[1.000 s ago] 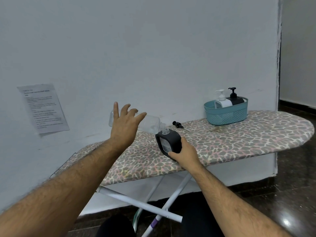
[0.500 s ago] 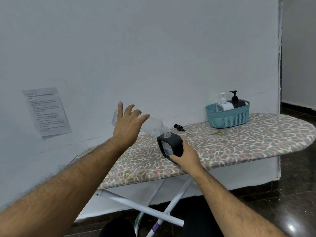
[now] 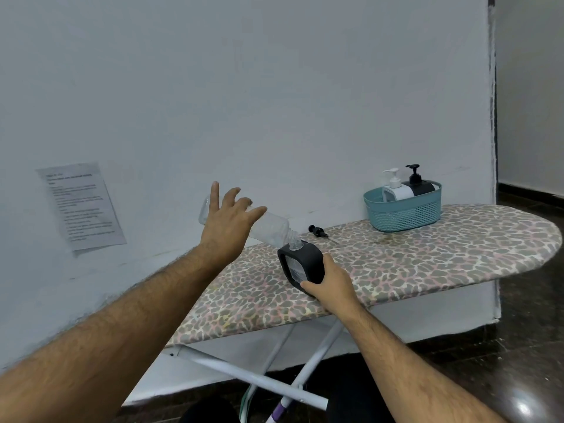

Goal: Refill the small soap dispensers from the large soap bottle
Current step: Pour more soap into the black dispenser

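Observation:
My left hand [image 3: 227,222] holds a clear large soap bottle [image 3: 271,228] tilted on its side, neck down to the right. The bottle's mouth meets the open neck of a small black dispenser [image 3: 302,261]. My right hand [image 3: 331,285] grips that dispenser from the right, leaning it on the ironing board [image 3: 427,254]. The dispenser's black pump head [image 3: 317,231] lies loose on the board behind it. My left hand hides much of the bottle.
A teal basket [image 3: 403,212] at the board's far right holds a white dispenser [image 3: 396,187] and a black dispenser [image 3: 418,183]. The wall runs close behind the board, with a paper sheet [image 3: 81,206] taped at left. The board's legs cross below.
Both hands keep the same hold and pose on the bottle and the dispenser. Only the view has shifted slightly.

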A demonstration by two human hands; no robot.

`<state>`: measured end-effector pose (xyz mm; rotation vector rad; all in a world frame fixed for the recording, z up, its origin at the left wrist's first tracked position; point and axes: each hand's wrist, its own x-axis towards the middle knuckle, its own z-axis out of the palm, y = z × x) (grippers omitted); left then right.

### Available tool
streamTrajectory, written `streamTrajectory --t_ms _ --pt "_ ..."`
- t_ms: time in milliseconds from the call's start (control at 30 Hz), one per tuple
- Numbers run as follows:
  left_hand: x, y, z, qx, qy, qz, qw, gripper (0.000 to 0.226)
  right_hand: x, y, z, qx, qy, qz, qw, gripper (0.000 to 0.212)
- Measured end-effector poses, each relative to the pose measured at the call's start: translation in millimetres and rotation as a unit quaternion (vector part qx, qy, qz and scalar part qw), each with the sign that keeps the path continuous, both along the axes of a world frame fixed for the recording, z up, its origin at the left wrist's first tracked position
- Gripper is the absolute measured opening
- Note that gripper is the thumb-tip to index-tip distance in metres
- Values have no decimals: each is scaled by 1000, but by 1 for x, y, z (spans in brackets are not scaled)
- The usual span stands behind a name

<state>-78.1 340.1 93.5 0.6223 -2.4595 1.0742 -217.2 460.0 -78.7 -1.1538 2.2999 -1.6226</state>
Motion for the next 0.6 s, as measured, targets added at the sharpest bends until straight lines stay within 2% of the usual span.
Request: streamTrajectory --t_ms 600 --pt "-9 4 10 -22 -19 -13 999 76 0 0 0 0 -4 -1 1000 49"
